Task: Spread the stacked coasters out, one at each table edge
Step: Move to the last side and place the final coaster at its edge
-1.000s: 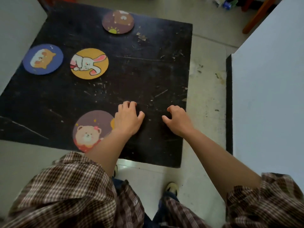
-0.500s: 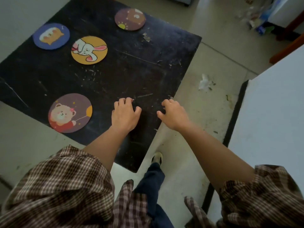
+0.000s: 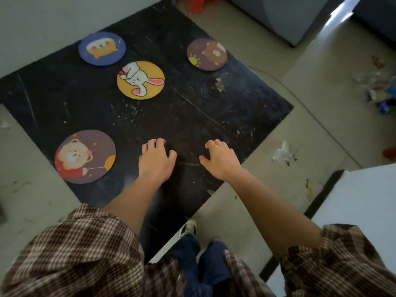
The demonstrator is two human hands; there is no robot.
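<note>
Several round coasters lie flat on the black table (image 3: pixel 246 108). A purple bear coaster (image 3: pixel 85 156) sits at the near left edge. At the far left edge lies a blue coaster (image 3: pixel 102 48). The yellow rabbit coaster (image 3: pixel 140 80) rests just inward of the blue one. A dark purple coaster with a sun (image 3: pixel 207 54) lies by the far right edge. My left hand (image 3: pixel 156 160) and my right hand (image 3: pixel 220 159) hover over the bare near part of the table, fingers curled and apart, holding nothing.
A white surface (image 3: pixel 364 206) with a dark edge stands close on the right. Crumpled paper (image 3: pixel 282 154) and litter (image 3: pixel 379 91) lie on the floor to the right. A grey cabinet (image 3: pixel 289 16) stands at the back. My feet (image 3: pixel 188 228) are by the table's near corner.
The view has swung, so the table appears rotated and the coasters sit further right in frame. Both hands stay over the near part of the table, empty. No coaster has moved on the table.
</note>
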